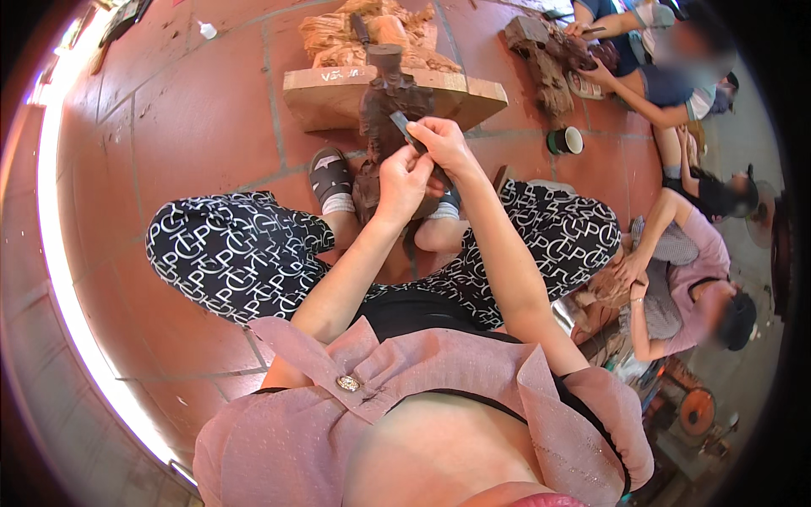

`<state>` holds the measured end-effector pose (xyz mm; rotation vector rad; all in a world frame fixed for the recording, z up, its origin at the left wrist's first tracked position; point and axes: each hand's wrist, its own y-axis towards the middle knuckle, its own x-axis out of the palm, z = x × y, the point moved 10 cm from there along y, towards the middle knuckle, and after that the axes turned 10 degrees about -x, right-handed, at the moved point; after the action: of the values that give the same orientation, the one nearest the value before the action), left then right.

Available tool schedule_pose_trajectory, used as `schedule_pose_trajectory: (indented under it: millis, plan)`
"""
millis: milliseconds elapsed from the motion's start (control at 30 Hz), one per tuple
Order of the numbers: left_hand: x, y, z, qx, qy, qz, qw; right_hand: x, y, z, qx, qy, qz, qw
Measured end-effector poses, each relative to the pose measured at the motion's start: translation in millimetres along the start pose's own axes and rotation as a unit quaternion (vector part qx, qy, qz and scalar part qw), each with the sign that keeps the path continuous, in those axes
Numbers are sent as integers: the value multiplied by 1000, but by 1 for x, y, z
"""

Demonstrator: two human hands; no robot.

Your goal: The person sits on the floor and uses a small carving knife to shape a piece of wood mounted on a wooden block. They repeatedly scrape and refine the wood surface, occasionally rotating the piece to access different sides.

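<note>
The dark carving (386, 95) is rough wood, the blade (400, 124) metal

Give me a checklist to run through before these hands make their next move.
1. Right hand gripping the tool: ok.
2. Left hand gripping it too: cannot tell; its fingers are close by.
3. Tool tip touching the dark carving: cannot tell; they overlap in view.
4. Gloves worn: not ok, both hands bare.
5. Cup away from the hands: ok, off to the right.
</note>
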<state>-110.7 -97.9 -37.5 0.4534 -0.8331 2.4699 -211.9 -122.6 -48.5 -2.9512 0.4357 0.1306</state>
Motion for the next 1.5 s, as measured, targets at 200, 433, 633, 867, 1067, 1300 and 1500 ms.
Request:
schedule_pose_trajectory:
  millis: [200,433,633,867,1067,1300,1500]
  plan:
    - [-3,4,-4,-18,20,3,1000,1,-1,15,18,23,4,1000]
    - [-6,4,-7,-11,14,-8,1000,1,8,5,-19,-60,-1,998]
    - [0,2,-2,-21,18,-11,1000,-2,0,-4,-18,-57,7,998]
    - [-1,4,-14,-43,7,-23,999,-1,-4,21,34,-5,4,999]
    - [-5,7,8,10,34,2,999,4,11,2,0,-32,-10,999]
    - [1,4,-18,-36,20,-19,999,-6,-8,18,23,0,1,1000]
    - [-5,12,-17,-22,2,-12,1000,1,0,18,17,13,-2,1000]
